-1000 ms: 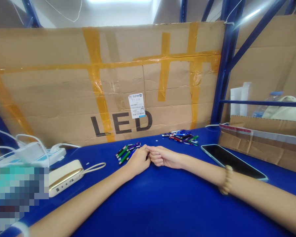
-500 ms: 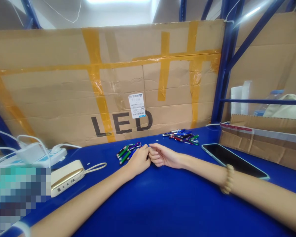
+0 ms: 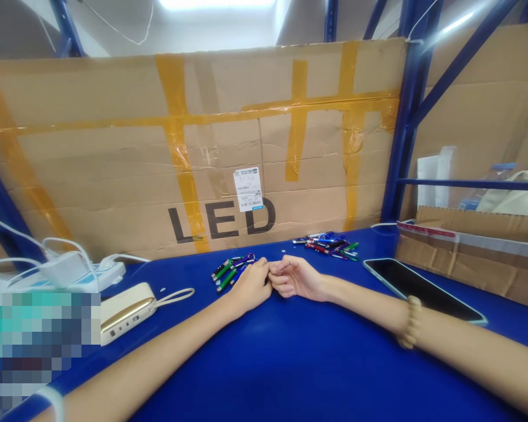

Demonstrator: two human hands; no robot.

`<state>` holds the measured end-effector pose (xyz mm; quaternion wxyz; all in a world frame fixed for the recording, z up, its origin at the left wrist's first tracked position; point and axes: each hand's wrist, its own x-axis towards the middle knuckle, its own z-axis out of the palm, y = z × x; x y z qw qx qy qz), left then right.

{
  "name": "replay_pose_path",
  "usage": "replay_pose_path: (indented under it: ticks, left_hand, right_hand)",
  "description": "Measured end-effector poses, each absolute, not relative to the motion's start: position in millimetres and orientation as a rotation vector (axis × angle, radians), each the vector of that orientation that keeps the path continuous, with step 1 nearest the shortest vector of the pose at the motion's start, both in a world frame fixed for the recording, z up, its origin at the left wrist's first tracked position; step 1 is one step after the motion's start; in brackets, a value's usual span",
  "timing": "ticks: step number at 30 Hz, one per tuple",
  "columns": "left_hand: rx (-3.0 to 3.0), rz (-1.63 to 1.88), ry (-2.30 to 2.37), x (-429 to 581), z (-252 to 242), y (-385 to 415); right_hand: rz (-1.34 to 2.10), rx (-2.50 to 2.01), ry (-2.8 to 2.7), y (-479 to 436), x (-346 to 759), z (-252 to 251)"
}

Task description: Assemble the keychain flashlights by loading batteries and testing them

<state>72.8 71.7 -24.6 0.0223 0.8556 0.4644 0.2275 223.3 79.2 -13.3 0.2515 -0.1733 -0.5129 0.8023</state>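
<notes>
My left hand (image 3: 250,286) and my right hand (image 3: 291,277) meet at their fingertips in the middle of the blue tabletop (image 3: 317,363). Both hands have curled fingers, and anything small between them is hidden. Just beyond my left hand lies a small pile of green and dark mini flashlights with carabiner clips (image 3: 231,272). A larger pile of similar red, blue and green flashlights (image 3: 328,245) sits further back, beyond my right hand. A beaded bracelet (image 3: 411,322) circles my right wrist.
A cream-and-gold power bank (image 3: 127,313) lies left, near a white power strip (image 3: 88,275). A black smartphone (image 3: 422,290) lies right. A taped cardboard sheet marked LED (image 3: 220,158) stands behind the table, beside a blue rack post (image 3: 405,129).
The view has drifted slightly right and up. My hands stay together at the fingertips, with the right hand's fingers a little more curled. The piles have not visibly moved.
</notes>
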Motion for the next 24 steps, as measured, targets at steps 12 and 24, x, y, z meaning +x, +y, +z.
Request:
replay_pose_path:
  ticks: [12, 24]
  left_hand:
    - [2.624, 0.716, 1.467, 72.4, -24.9, 72.1]
    - [2.63, 0.736, 1.43, 71.9, -26.2, 72.9]
  right_hand:
    - [2.247, -0.402, -1.403, 81.3, 224.7, -12.8]
    - [2.217, -0.38, -1.433, 81.4, 223.4, -13.8]
